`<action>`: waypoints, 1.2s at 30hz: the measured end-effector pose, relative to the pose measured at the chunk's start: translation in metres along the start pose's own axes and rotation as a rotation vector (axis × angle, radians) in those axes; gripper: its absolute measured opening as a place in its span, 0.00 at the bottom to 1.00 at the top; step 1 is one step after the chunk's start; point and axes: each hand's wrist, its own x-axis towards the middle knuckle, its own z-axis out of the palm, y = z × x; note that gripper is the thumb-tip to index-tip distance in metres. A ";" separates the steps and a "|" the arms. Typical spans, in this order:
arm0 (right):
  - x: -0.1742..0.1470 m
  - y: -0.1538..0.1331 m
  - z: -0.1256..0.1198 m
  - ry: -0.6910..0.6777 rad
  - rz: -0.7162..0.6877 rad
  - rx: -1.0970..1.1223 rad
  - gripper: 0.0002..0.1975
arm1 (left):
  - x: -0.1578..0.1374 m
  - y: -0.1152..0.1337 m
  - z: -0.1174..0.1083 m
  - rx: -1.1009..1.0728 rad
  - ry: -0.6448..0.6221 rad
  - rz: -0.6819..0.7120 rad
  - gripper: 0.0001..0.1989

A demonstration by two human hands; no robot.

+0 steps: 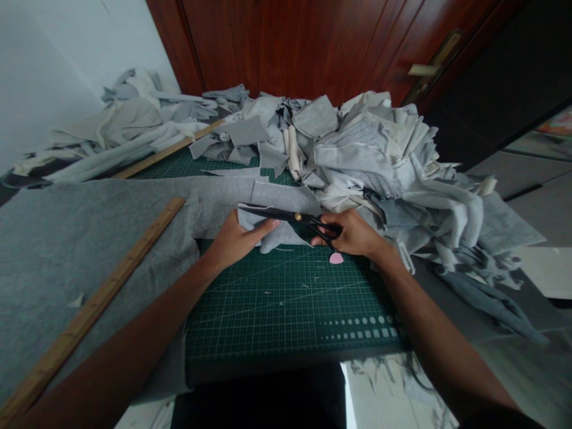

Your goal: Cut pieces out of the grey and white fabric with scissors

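Note:
My right hand [353, 232] is closed round the handles of black scissors [286, 215], whose blades point left over the cloth. Their blades look nearly closed, with a thin pale strip along the tip. A grey fabric piece [286, 196] lies under and around the blades. My left hand [241, 239] pinches a folded part of this fabric, thumb on top, just below the blades; its other fingers are hidden. Just below my right hand, a pink tailor's chalk [336, 258] rests on the green cutting mat [268, 304].
A large grey cloth [111, 220] covers the left side, with a wooden ruler [111, 286] across it. Another wooden ruler [170, 149] lies farther back. Heaps of fabric scraps [370, 149] line the back and right. Behind stands a brown door [290, 47].

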 end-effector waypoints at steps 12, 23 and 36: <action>0.001 -0.003 0.000 0.007 -0.018 -0.017 0.20 | 0.000 0.002 0.001 0.012 0.004 0.026 0.11; -0.001 -0.003 -0.001 0.010 0.027 -0.064 0.17 | 0.000 0.003 0.001 0.000 -0.007 0.036 0.09; 0.001 -0.006 0.005 0.014 0.009 -0.028 0.16 | -0.002 0.003 0.002 -0.006 0.000 0.007 0.11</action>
